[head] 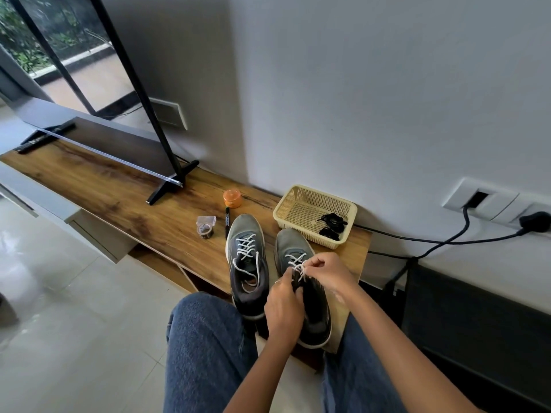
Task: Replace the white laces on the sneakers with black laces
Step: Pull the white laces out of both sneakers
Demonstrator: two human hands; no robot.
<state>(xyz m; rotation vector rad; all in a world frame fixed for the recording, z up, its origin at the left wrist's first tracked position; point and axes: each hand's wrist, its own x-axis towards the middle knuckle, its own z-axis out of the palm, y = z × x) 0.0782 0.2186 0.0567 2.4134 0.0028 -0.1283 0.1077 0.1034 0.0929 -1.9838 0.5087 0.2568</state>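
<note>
Two grey sneakers stand side by side on the wooden shelf (pixel 119 201), toes pointing away from me. The left sneaker (pixel 247 263) keeps its white lace threaded, with loose ends lying in its opening. On the right sneaker (pixel 301 281), my left hand (pixel 283 311) and my right hand (pixel 328 274) both pinch the white lace (pixel 296 263) at the upper eyelets. Two bundles of black laces (pixel 331 225) lie in the cream basket (pixel 310 201) behind the right sneaker.
An orange jar (pixel 232 198), a black marker (pixel 227 222) and a small clear tape dispenser (pixel 205 226) sit left of the sneakers. A TV stand foot (pixel 170 186) stands farther left. Black cables (pixel 432 239) run from wall sockets at the right. My knees in jeans are below.
</note>
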